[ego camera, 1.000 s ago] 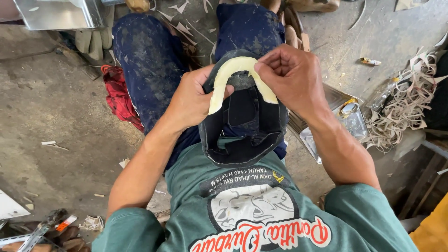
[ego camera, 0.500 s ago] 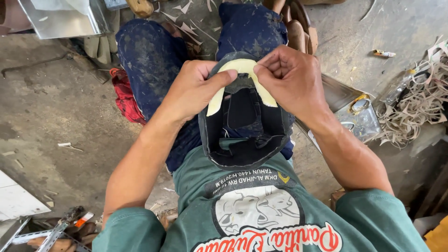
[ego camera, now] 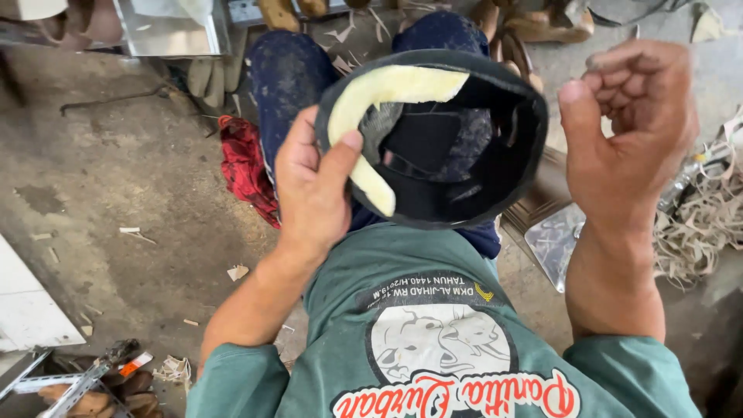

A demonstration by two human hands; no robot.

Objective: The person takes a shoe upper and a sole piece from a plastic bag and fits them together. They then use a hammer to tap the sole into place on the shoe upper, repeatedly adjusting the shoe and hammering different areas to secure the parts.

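My left hand (ego camera: 313, 190) grips a black shoe upper (ego camera: 464, 147) by its left rim, thumb pressed on a pale yellow foam strip (ego camera: 371, 116) that lines the inside of the collar. The upper is lifted close to the camera, its hollow inside facing me, above my lap in dark blue trousers (ego camera: 290, 77). My right hand (ego camera: 627, 124) hovers just right of the upper, apart from it, fingers loosely curled and holding nothing.
A red cloth (ego camera: 244, 166) lies on the concrete floor beside my left leg. A tangle of tan strips (ego camera: 700, 224) and a shiny metal sheet (ego camera: 557, 240) sit at the right. Metal rails and tools (ego camera: 77, 379) lie at bottom left, a metal box (ego camera: 170, 27) at the top.
The upper has been raised from my lap toward the camera and tilted. My right hand has let go of the foam strip and moved off to the right; my left hand still holds it.
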